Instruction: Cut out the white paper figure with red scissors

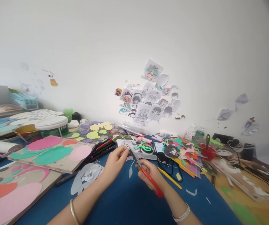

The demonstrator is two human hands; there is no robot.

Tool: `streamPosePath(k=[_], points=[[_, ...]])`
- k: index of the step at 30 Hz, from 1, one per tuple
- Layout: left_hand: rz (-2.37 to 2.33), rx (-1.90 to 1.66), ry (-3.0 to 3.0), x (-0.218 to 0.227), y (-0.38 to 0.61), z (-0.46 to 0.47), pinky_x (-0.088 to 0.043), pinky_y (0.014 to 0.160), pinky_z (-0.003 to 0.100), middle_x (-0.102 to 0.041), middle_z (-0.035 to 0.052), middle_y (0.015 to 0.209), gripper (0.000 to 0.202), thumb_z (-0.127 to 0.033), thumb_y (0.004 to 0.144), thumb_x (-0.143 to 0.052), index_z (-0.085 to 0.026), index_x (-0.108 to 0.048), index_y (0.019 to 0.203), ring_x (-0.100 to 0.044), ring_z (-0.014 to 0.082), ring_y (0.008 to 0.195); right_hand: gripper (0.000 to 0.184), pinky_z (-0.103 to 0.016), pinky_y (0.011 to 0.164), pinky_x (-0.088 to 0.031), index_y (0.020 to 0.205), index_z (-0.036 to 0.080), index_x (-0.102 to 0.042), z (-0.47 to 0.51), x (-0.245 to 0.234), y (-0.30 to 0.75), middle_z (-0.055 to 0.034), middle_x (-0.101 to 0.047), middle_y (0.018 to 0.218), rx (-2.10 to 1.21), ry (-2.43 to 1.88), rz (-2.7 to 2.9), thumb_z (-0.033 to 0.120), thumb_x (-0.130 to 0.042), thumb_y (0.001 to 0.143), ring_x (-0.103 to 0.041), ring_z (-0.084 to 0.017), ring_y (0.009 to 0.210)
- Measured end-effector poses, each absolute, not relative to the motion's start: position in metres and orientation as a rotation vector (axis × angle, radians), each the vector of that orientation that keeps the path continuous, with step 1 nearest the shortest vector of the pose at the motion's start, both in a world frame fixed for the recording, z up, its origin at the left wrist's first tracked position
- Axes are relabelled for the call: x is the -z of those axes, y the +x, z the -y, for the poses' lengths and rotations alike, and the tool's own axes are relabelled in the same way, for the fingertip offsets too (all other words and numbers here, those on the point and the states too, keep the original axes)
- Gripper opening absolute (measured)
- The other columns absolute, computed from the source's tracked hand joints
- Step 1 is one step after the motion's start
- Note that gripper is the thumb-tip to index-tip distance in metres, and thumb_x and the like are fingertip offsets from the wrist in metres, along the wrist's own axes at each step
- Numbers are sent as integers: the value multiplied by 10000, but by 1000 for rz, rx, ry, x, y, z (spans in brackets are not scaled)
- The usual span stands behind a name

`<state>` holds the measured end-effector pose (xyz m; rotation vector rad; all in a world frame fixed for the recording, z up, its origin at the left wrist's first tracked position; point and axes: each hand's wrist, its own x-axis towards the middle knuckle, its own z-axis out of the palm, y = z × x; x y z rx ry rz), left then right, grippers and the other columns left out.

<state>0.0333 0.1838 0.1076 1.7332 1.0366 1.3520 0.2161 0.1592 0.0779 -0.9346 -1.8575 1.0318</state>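
My right hand (149,173) is wrapped round a pair of scissors (150,181) with red handles, their metal blades pointing up and to the left. Just left of the blade tips, my left hand (117,161) is pinched closed; whatever sits between its fingertips is too small to make out. Beyond the blades lie green-handled scissors (144,146) on the cluttered back of the blue mat (129,203). White paper cutouts (89,175) rest beside my left forearm, and a thin white paper scrap (131,168) lies between my hands.
Boards with coloured paper shapes (52,154) stand at the left, near a white-lidded tub (51,125). Black pens (103,150) lie behind my left hand. At right are a yellow pencil (169,177), heaped paper scraps (188,153) and a red bowl (207,152). Drawings (152,72) hang on the wall.
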Motion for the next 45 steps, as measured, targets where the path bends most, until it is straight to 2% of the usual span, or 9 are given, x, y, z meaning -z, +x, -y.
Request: streamPosePath(k=[8, 11, 14, 18, 26, 33, 39, 45], points=[[-1067, -1441, 1623, -106, 33, -187, -259, 456, 202, -356, -82, 478, 270, -395, 832, -451, -194, -443, 652, -333, 77, 463, 436, -196, 411, -227, 975, 161, -536, -161, -75, 216, 83, -332, 518, -1028, -962, 1873, 542, -593, 770, -274, -54, 423], [-974, -1469, 1510, -107, 31, -189, -255, 426, 197, -338, -103, 426, 233, -423, 852, -412, -205, -479, 803, -312, 78, 410, 428, -192, 398, -230, 974, 164, -535, -161, -75, 216, 85, -331, 507, -1041, -970, 1871, 546, -574, 784, -267, -50, 404], [-808, -1397, 1450, -110, 30, -190, -251, 406, 194, -333, -113, 400, 312, -453, 857, -408, -187, -500, 993, -287, 77, 381, 435, -186, 390, -238, 968, 165, -534, -161, -75, 216, 89, -325, 500, -1067, -957, 1867, 554, -578, 778, -269, -48, 395], [-584, -1240, 1326, -111, 28, -191, -195, 399, 190, -291, -119, 409, 392, -478, 856, -439, -150, -514, 1056, -217, 59, 384, 459, -183, 393, -266, 983, 158, -527, -158, -76, 214, 78, -364, 524, -1124, -915, 1860, 567, -570, 779, -297, -48, 401], [-425, -1154, 1243, -106, 22, -198, -145, 395, 184, -264, -118, 381, 314, -438, 855, -488, -140, -563, 920, -191, 43, 371, 458, -182, 402, -290, 998, 146, -529, -156, -78, 214, 71, -391, 535, -1151, -903, 1875, 550, -577, 787, -313, -48, 407], [-467, -1220, 1265, -107, 25, -196, -199, 390, 182, -371, -92, 367, 307, -449, 852, -480, -148, -541, 855, -261, 51, 356, 467, -179, 399, -287, 995, 146, -519, -156, -79, 215, 73, -389, 536, -1165, -891, 1872, 561, -570, 787, -311, -46, 409], [-511, -1295, 1289, -107, 26, -196, -224, 407, 185, -390, -93, 394, 295, -452, 828, -514, -161, -520, 785, -282, 52, 369, 465, -184, 390, -286, 984, 158, -513, -154, -81, 214, 89, -359, 495, -1155, -899, 1879, 579, -551, 789, -297, -50, 388], [-645, -1372, 1337, -107, 30, -193, -263, 436, 197, -445, -77, 424, 324, -490, 796, -537, -167, -525, 772, -348, 69, 399, 482, -185, 379, -304, 979, 167, -514, -155, -80, 214, 87, -393, 485, -1129, -945, 1868, 605, -540, 777, -326, -52, 363]])
